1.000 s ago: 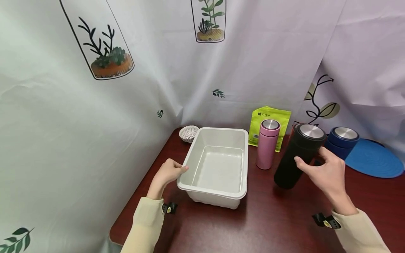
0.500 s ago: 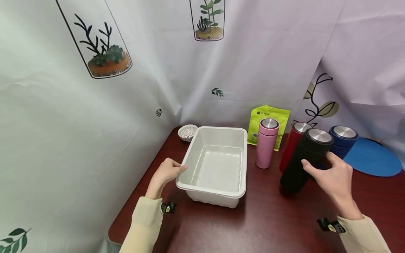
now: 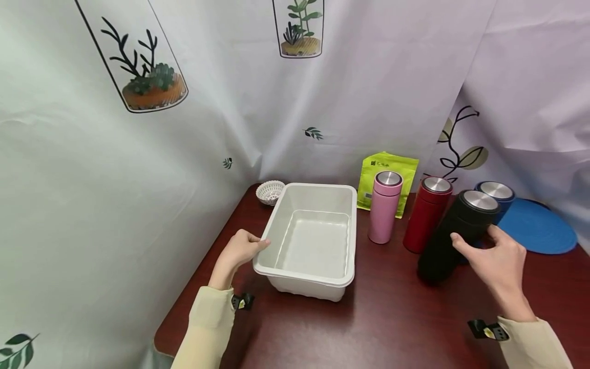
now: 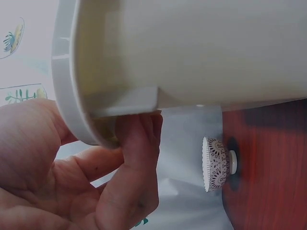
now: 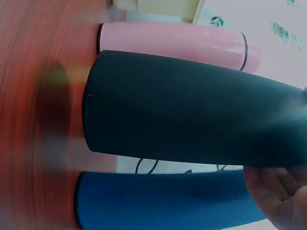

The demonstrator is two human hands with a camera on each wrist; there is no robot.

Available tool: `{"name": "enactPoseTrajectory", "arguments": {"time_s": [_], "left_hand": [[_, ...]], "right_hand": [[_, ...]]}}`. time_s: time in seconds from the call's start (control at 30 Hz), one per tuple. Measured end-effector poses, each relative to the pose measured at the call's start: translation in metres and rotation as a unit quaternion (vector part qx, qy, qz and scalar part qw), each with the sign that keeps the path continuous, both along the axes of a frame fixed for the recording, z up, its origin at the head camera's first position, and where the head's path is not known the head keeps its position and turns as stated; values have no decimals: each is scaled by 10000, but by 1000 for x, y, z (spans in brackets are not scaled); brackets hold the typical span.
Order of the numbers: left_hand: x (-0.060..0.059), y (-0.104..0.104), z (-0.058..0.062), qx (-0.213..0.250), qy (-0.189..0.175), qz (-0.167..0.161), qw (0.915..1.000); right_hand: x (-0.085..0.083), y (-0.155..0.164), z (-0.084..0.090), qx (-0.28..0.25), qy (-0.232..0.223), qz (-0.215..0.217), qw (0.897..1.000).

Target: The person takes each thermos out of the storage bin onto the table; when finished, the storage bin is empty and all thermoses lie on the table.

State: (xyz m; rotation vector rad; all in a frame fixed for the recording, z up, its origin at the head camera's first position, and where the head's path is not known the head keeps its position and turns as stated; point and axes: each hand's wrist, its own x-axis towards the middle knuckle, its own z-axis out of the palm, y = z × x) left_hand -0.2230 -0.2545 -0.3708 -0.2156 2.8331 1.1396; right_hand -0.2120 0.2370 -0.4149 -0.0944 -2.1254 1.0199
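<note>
black flask (image 3: 454, 233), gripped by right hand (image 3: 495, 259), has shifted toward the bench's right edge, uncovering red flask (image 3: 426, 212); left hand (image 3: 237, 251) keeps gripping white tub (image 3: 313, 238).

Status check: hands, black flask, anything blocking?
Left hand grips white tub rim. Right hand holds black flask, tilted. Red flask close beside.

black flask (image 3: 449, 237): matt, brushed-metal cap | tub (image 3: 313, 241): smooth plastic | table (image 3: 396, 323): glossy wood
</note>
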Motion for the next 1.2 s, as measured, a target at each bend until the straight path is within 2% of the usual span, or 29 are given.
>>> {"name": "enactPoseTrajectory", "arguments": {"time_s": [0.43,0.97,1.2], "left_hand": [[0,-1,1,110,-22,8,9999],[1,-2,-2,177,-38,-5,9998],[-1,-2,-2,105,3,-32,9999]], "right_hand": [[3,20,1,-95,160,-238,9995],[10,42,-5,46,-137,-752,9971],[12,53,-5,17,-84,-945,9955]]}}
